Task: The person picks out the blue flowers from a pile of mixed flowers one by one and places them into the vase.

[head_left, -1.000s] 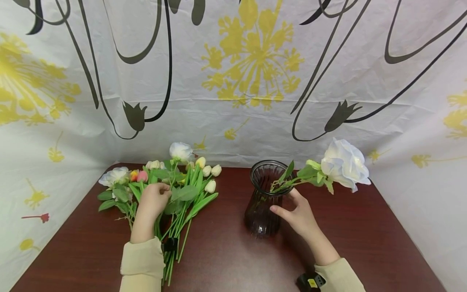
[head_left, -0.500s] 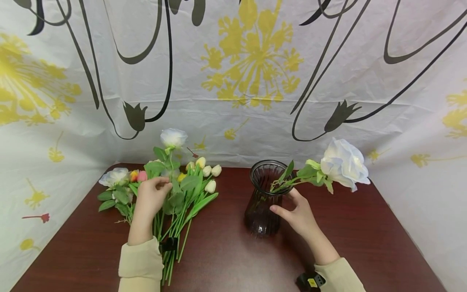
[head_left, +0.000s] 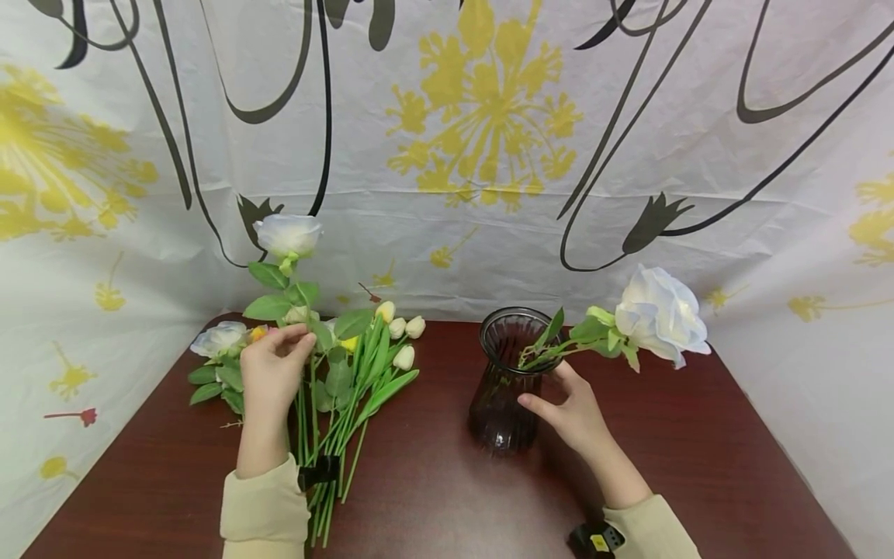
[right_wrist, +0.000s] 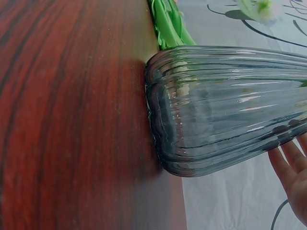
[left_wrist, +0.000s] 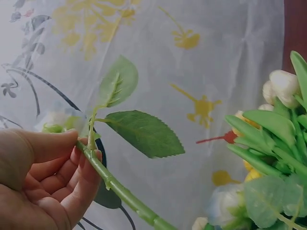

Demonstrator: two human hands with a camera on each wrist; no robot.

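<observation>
Left sleeve (head_left: 265, 505), nearer table's (head_left: 433, 505) left edge: long, plain, cream-beige, matt cloth; broad cuff band, crosswise fold or seam behind it, soft creases
Left wrist unit (head_left: 320, 472), thumb side, at cuff opening: small, black, boxy; finer detail too small to tell
Left hand (head_left: 272, 369): bare
Right sleeve (head_left: 649, 528), nearer table's right edge: matching cream-beige, plain, partly in view
Right wrist unit (head_left: 594, 539), thumb side: black, angular; bright yellow patch, dark grey face with small marks beside it
Right hand (head_left: 571, 407): bare
</observation>
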